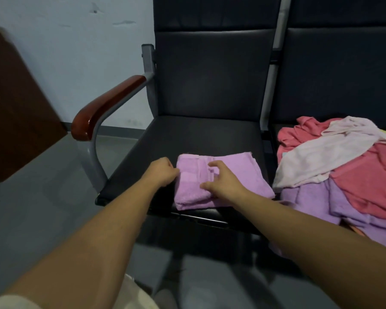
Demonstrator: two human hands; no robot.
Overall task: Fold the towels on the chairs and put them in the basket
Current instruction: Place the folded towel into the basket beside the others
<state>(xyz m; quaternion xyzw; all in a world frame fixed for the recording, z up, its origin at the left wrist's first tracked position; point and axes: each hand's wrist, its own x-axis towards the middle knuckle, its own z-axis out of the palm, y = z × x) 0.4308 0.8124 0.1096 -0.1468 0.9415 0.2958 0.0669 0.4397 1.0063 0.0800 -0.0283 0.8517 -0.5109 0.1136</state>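
Note:
A folded lilac towel [243, 175] lies on the front of the black chair seat [201, 134]. My left hand [162, 173] is curled at the towel's left edge and seems to pinch it. My right hand [223, 181] rests on top of the towel with its fingers spread and slightly bent. On the seat to the right lies a heap of unfolded towels: pink [370, 186], white [316, 161] and lilac [314, 197]. No basket is in view.
The chair has a red-brown armrest [105, 105] on a grey metal frame at the left. A dark brown board [16, 103] stands at the far left by the pale wall. Grey floor lies below and to the left of the chair.

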